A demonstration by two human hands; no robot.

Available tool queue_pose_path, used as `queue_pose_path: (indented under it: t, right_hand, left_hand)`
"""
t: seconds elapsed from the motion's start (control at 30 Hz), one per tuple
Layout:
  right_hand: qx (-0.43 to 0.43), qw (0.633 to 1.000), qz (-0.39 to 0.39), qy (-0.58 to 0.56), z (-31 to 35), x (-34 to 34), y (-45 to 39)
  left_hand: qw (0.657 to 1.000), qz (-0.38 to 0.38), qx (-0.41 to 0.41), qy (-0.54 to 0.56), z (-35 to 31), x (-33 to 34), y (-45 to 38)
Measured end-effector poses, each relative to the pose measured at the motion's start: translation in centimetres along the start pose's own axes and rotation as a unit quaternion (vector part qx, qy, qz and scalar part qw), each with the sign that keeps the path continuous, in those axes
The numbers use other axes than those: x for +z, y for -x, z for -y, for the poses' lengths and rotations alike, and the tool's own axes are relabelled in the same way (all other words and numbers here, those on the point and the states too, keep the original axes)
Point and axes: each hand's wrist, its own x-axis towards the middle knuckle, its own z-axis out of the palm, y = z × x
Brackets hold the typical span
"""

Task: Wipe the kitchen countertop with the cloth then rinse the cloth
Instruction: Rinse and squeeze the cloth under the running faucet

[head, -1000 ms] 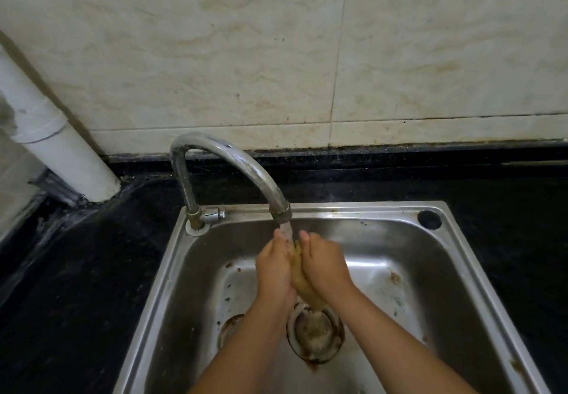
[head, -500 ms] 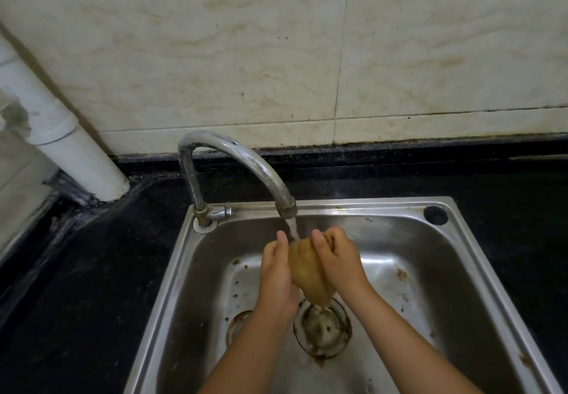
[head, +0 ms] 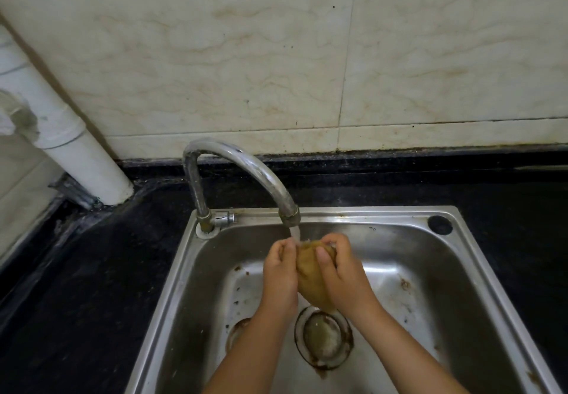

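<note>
Head view: your left hand (head: 281, 274) and right hand (head: 341, 274) both grip the cloth (head: 312, 280), fingers curled round it from either side. Cloth is brownish-yellow, bunched, and held between your palms over the sink (head: 479, 258), directly under the tap (head: 246, 166) spout. A water stream (head: 295, 232) runs from the spout onto the top of the cloth. The cloth's lower tip hangs just above the drain strainer (head: 322, 337), not touching it. Sink basin is steel, with rust spots around the drain and on the floor. Black desk (head: 92, 270) surrounds the sink. White pipe (head: 76, 154) stands at the left corner against the tiled wall (head: 276, 55).
</note>
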Motion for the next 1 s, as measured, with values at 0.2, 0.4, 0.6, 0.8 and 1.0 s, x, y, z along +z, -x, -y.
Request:
queue_pose_path:
  t: [0.2, 0.4, 0.6, 0.8, 1.0]
  right_hand:
    - [-0.113, 0.958, 0.110, 0.241, 1.4, 1.6, 0.0]
    - [-0.015, 0.953, 0.048, 0.300, 0.1, 1.2, -3.0]
    - [-0.060, 0.964, 0.114, 0.232, 1.6, 1.3, 1.0]
    - [-0.017, 0.953, 0.102, 0.286, 0.7, 0.4, -2.2]
    - [0.046, 0.993, 0.011, 0.104, -0.5, 0.5, -1.8]
  left_hand:
    - [0.989, -0.029, -0.111, 0.091, -0.3, 0.7, -1.4]
    - [0.997, -0.038, -0.055, 0.026, -0.3, 1.2, -0.7]
    - [0.997, -0.042, -0.043, 0.043, -0.8, 1.2, -0.7]
    - [0.998, -0.063, -0.020, -0.002, -0.5, 1.5, 0.1]
    - [0.992, 0.012, -0.084, 0.094, -0.4, 0.0, 0.3]
